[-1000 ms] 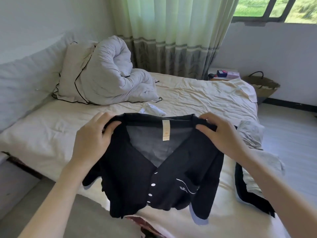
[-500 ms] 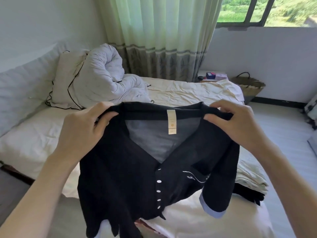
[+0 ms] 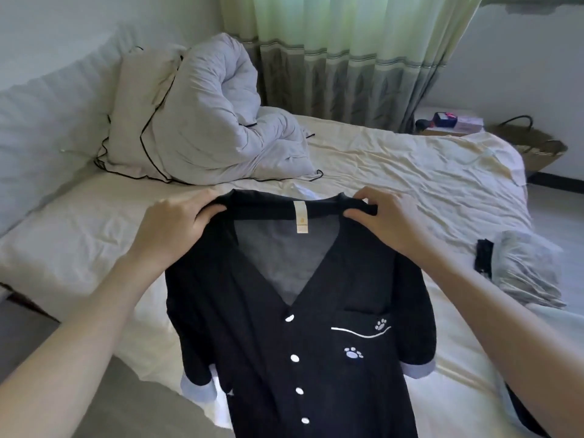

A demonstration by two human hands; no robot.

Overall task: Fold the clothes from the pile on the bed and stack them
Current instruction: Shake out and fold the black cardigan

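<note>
Count, head view: 2 hands, left hand (image 3: 172, 227) and right hand (image 3: 390, 221). 1 black shirt (image 3: 300, 352), 4 white buttons (image 3: 295, 358) showing, 1 chest pocket (image 3: 363, 327), 2 paw prints (image 3: 353, 353), 1 neck label (image 3: 300, 217). 1 bed (image 3: 395, 165). 1 rolled duvet (image 3: 215, 121). 1 pillow (image 3: 132, 105). 1 folded grey garment (image 3: 527, 270), possibly more beneath. 1 woven basket (image 3: 534, 147). 1 curtain (image 3: 341, 55).

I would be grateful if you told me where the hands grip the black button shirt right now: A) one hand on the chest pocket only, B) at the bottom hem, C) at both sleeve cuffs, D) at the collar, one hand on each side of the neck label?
D: the left hand and right hand pinch the collar of the black shirt either side of the neck label.
</note>
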